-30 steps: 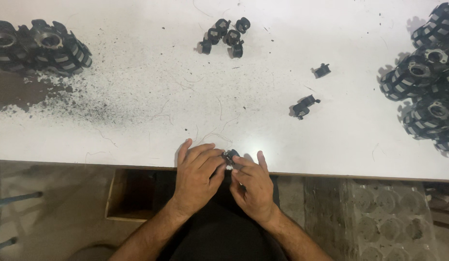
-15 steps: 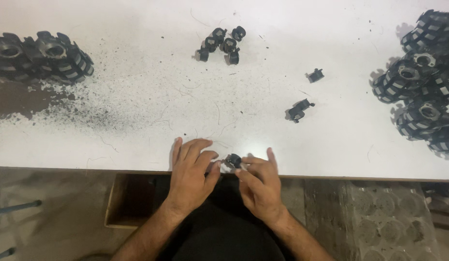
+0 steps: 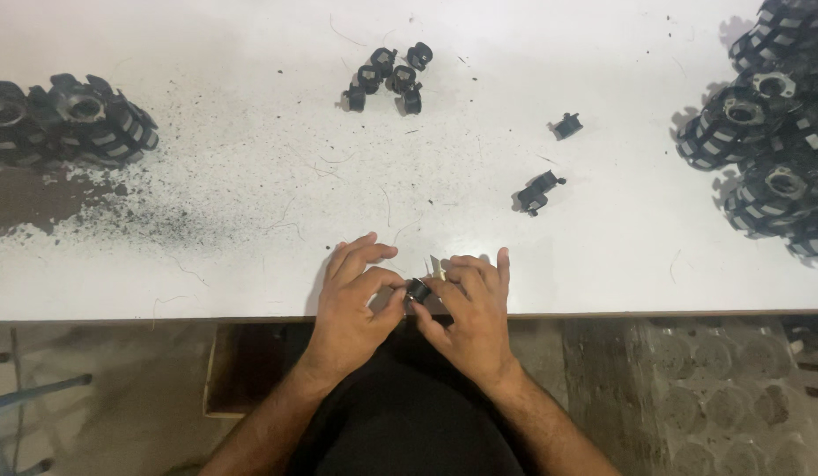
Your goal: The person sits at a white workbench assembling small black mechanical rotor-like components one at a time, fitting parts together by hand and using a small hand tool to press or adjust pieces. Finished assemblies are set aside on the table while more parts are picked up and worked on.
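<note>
Hands (image 3: 351,300) (image 3: 470,304) pinching small black plastic part (image 3: 418,289), speckled white table (image 3: 250,176)

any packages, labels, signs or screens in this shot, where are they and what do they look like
No labels, signs or screens show.
Open brown box: under the white table edge, left of the person's lap; rectangular, dark inside, contents not visible.
Grey moulded tray: lower right below the table; rows of round hollows.
Otherwise only black plastic parts lie on the table, and the left hand and right hand pinch one small black part.
</note>
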